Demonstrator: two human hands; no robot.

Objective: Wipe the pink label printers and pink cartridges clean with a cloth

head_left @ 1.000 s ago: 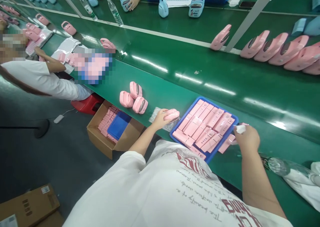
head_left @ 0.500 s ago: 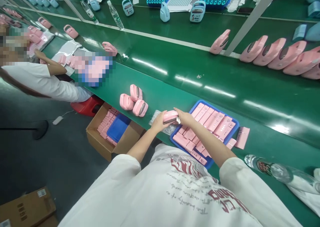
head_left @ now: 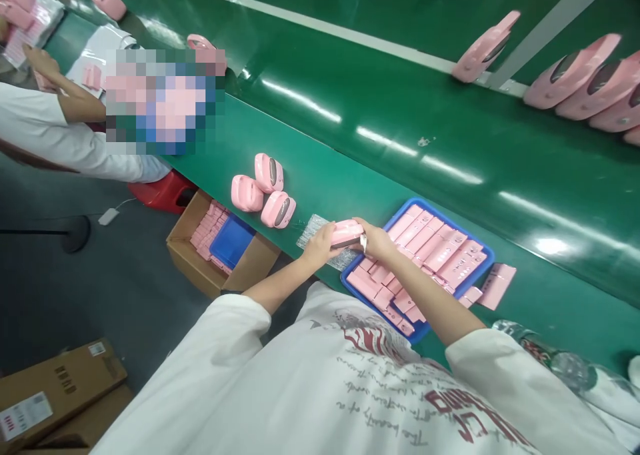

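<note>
My left hand (head_left: 319, 243) is closed around a pink rounded device (head_left: 346, 232), held just above a clear plastic sheet (head_left: 314, 231) on the green bench. My right hand (head_left: 376, 239) pinches a small white piece (head_left: 363, 242) against the device's right end. Right beside both hands is a blue tray (head_left: 481, 244) filled with several flat pink panels (head_left: 430, 248). Three finished pink devices (head_left: 264, 191) sit grouped to the left on the bench.
A green conveyor belt (head_left: 400, 108) runs behind, with pink housings (head_left: 575, 81) leaning along its far rail. A co-worker's sleeve (head_left: 60, 141) is at the left. An open cardboard box (head_left: 220, 248) stands under the bench; a plastic bottle (head_left: 550, 358) lies at right.
My right hand left the tray's right side with the white piece and came to the pink device in my left hand. My view has tilted down and closer.
</note>
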